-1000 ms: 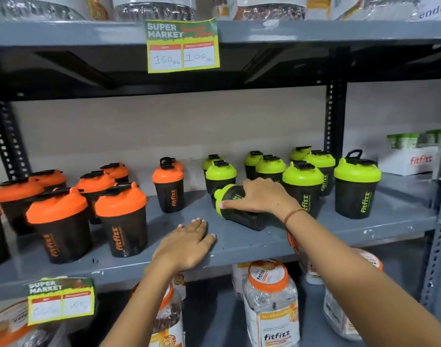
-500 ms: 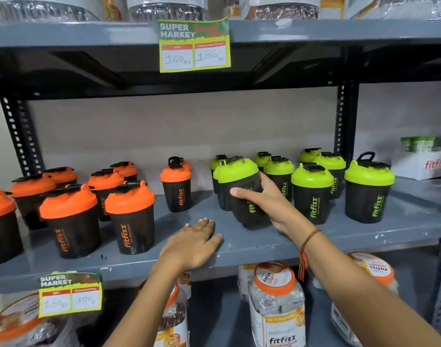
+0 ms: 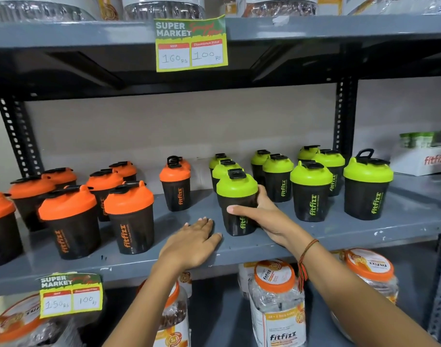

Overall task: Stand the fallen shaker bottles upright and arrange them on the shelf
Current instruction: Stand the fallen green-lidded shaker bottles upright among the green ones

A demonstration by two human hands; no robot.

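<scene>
Head view: the right hand (image 3: 263, 219) wraps around an upright green-lidded shaker bottle (image 3: 237, 201) standing near the front of the grey shelf (image 3: 339, 231). Just left, the left hand (image 3: 192, 242) lies flat, fingers spread, on the shelf edge, empty.

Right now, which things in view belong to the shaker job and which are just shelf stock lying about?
In the job:
- green-lidded shaker, upright, gripped by the right hand
- other green-lidded shakers
- orange-lidded shakers
- grey shelf
- left hand, flat on the shelf

Not in the job:
- price tags
- jars below
- white fitfizz box
</scene>
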